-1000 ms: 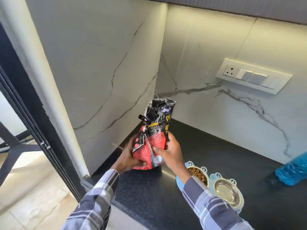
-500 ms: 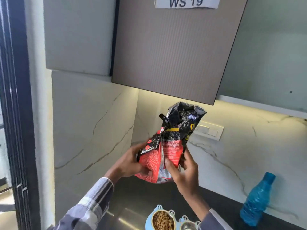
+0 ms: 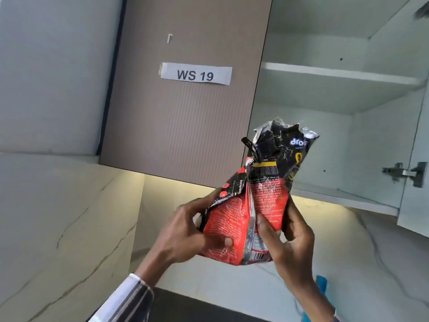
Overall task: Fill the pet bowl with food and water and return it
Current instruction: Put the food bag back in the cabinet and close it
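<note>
A red and black pet food bag [image 3: 262, 196] is held upright in the air, its crumpled top pinched by a black clip. My left hand [image 3: 185, 231] grips its lower left side. My right hand [image 3: 290, 240] grips its lower right side. The bag is raised in front of the open wall cupboard [image 3: 329, 145]. The pet bowl is out of view. Only the top of the blue water bottle [image 3: 322, 284] shows behind my right wrist.
The cupboard's bottom shelf [image 3: 343, 198] and upper shelf [image 3: 336, 72] look bare. Its open door [image 3: 415, 194] hangs at the right edge. A closed door [image 3: 185, 117] labelled WS 19 is to the left. The black countertop [image 3: 197, 307] lies below.
Both hands have lifted the bag from the countertop up toward the open cupboard. The view has tilted upward, so the bowl has dropped out of sight.
</note>
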